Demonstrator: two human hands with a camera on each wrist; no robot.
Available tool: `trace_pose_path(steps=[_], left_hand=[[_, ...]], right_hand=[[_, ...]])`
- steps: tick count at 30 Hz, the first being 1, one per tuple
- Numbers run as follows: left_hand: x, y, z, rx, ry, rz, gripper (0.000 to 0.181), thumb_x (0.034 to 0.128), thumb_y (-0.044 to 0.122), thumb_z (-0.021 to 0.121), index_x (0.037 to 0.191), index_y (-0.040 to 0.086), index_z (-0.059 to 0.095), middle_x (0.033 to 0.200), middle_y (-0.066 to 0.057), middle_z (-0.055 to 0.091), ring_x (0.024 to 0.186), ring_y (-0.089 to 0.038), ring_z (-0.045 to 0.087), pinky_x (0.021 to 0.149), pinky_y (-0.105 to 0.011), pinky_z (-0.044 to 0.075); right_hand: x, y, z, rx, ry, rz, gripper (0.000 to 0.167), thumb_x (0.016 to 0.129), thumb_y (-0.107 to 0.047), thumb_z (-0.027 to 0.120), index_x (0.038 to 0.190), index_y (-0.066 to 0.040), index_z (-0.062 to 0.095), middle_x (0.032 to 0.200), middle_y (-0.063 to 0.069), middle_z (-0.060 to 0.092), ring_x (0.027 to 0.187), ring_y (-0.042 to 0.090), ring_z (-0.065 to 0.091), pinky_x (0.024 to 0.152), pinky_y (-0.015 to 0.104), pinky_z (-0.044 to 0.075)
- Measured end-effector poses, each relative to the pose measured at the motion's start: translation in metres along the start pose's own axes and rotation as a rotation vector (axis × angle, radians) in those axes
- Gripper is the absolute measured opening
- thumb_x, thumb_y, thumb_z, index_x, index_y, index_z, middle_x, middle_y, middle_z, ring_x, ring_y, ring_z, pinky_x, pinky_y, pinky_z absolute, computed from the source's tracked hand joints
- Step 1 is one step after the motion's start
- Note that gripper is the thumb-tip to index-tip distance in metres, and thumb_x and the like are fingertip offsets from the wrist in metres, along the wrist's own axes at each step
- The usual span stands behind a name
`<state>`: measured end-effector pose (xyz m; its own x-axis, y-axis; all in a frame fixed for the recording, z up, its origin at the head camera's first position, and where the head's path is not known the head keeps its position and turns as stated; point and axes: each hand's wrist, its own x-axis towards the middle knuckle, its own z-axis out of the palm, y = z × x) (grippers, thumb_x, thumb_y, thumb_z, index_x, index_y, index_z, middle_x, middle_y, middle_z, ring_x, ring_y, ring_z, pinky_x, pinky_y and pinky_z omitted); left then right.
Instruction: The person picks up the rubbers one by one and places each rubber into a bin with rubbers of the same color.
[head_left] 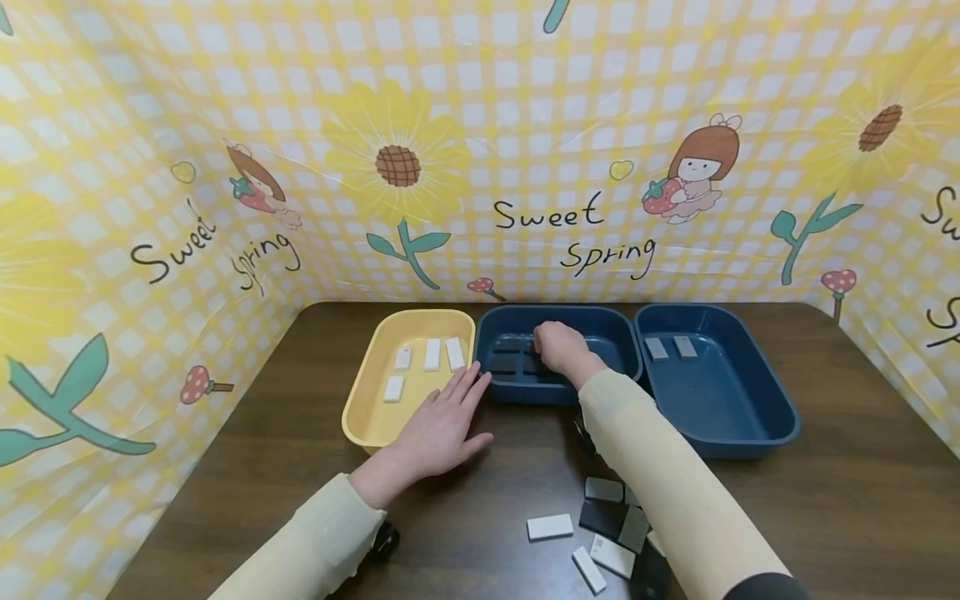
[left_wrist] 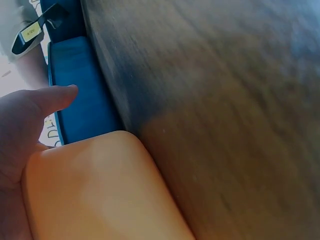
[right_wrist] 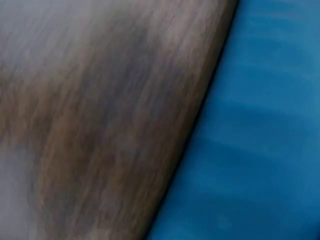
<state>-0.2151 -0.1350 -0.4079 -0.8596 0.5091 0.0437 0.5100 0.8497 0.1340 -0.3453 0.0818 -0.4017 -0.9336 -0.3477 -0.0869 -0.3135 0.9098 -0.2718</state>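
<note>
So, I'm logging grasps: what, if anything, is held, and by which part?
Left hand: nothing visible. Right hand, at the middle navy tray: grip hidden, cannot tell.

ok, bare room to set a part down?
Table left of the yellow tray; table right of the right blue tray; that tray's floor in front of its grey blocks. Crowded: the middle blue tray, with dark blocks and the right hand in it, and the block pile beside the right sleeve.

1 yellow tray (head_left: 382, 417) at left hand (head_left: 442, 425), 4 white blocks (head_left: 432, 354) visible inside. 1 blue tray (head_left: 525, 393) around right hand (head_left: 562, 348), second blue tray (head_left: 727, 392) to that hand's right, 2 grey blocks (head_left: 685, 347) inside. Dark blocks (head_left: 502, 365) beside right hand, block pile (head_left: 602, 518) nearside: partly hidden, uncountable.
</note>
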Motion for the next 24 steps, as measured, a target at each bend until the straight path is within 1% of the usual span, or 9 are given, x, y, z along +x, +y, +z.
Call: trace_pose_path(steps=[3,7,9,11,13,15,18,21,24], left_hand=[[0.000,0.000,-0.002,0.003,-0.006,-0.009,0.083,0.0916,0.049,0.061,0.155,0.011,0.023,0.161,-0.012,0.014,0.146,-0.029,0.013,0.107,-0.056,0.030],[-0.001,0.000,-0.004,0.010,-0.010,-0.029,0.084,0.0910,0.049,0.062,0.155,0.011,0.023,0.161,-0.011,0.013,0.146,-0.029,0.013,0.108,-0.056,0.029],[-0.002,0.000,-0.003,0.009,-0.005,-0.031,0.084,0.0909,0.049,0.063,0.155,0.011,0.023,0.161,-0.011,0.013,0.146,-0.029,0.014,0.108,-0.056,0.029],[-0.001,0.000,-0.003,0.013,-0.008,-0.035,0.084,0.0911,0.049,0.062,0.155,0.012,0.022,0.162,-0.009,0.012,0.146,-0.027,0.013,0.108,-0.055,0.028],[-0.001,-0.001,-0.002,0.009,-0.004,-0.031,0.084,0.0912,0.049,0.062,0.155,0.012,0.023,0.162,-0.009,0.012,0.146,-0.027,0.013,0.108,-0.055,0.028],[-0.001,-0.001,-0.002,0.005,-0.006,-0.031,0.084,0.0913,0.049,0.062,0.155,0.012,0.023,0.162,-0.009,0.012,0.146,-0.027,0.013,0.108,-0.056,0.028],[0.000,0.000,-0.001,0.002,-0.012,-0.034,0.083,0.0914,0.049,0.062,0.155,0.012,0.023,0.162,-0.009,0.012,0.147,-0.027,0.012,0.109,-0.055,0.028],[0.001,0.001,-0.001,0.003,-0.013,-0.036,0.083,0.0914,0.049,0.062,0.156,0.013,0.022,0.162,-0.008,0.012,0.147,-0.027,0.012,0.109,-0.055,0.027],[0.001,0.002,0.000,0.005,-0.015,-0.037,0.084,0.0912,0.049,0.062,0.156,0.013,0.022,0.162,-0.008,0.012,0.147,-0.026,0.011,0.109,-0.054,0.027]], right_hand=[[-0.002,-0.005,-0.005,-0.004,0.004,-0.001,0.013,0.096,-0.005,0.055,0.089,-0.009,0.065,0.094,0.007,0.055,0.086,0.024,0.052,0.076,0.038,0.048],[-0.008,-0.014,-0.021,-0.023,0.014,-0.018,0.016,0.098,-0.011,0.051,0.090,-0.010,0.065,0.095,0.007,0.051,0.085,0.023,0.051,0.072,0.037,0.047],[-0.013,-0.018,-0.031,-0.047,0.003,-0.035,0.019,0.100,-0.012,0.049,0.089,-0.011,0.064,0.093,0.007,0.052,0.082,0.023,0.052,0.069,0.035,0.045],[-0.021,-0.021,-0.039,-0.081,-0.026,-0.061,0.023,0.101,-0.013,0.046,0.085,-0.010,0.062,0.089,0.007,0.052,0.077,0.021,0.050,0.064,0.033,0.042],[-0.034,-0.025,-0.046,-0.127,-0.044,-0.107,0.021,0.101,-0.014,0.048,0.085,-0.011,0.062,0.087,0.005,0.052,0.074,0.020,0.050,0.061,0.032,0.042],[-0.050,-0.029,-0.049,-0.179,-0.040,-0.173,0.019,0.100,-0.016,0.052,0.085,-0.011,0.063,0.084,0.004,0.053,0.071,0.018,0.050,0.058,0.030,0.043],[-0.078,-0.032,-0.048,-0.240,0.027,-0.296,0.010,0.095,-0.017,0.061,0.087,-0.012,0.065,0.083,0.000,0.054,0.070,0.014,0.053,0.057,0.028,0.046],[-0.106,-0.031,-0.043,-0.272,0.089,-0.418,0.008,0.092,-0.021,0.067,0.087,-0.014,0.065,0.082,-0.003,0.055,0.069,0.012,0.052,0.057,0.025,0.046],[-0.132,-0.029,-0.035,-0.284,0.086,-0.515,0.009,0.090,-0.024,0.069,0.091,-0.015,0.067,0.084,-0.005,0.058,0.070,0.010,0.053,0.060,0.023,0.047]])
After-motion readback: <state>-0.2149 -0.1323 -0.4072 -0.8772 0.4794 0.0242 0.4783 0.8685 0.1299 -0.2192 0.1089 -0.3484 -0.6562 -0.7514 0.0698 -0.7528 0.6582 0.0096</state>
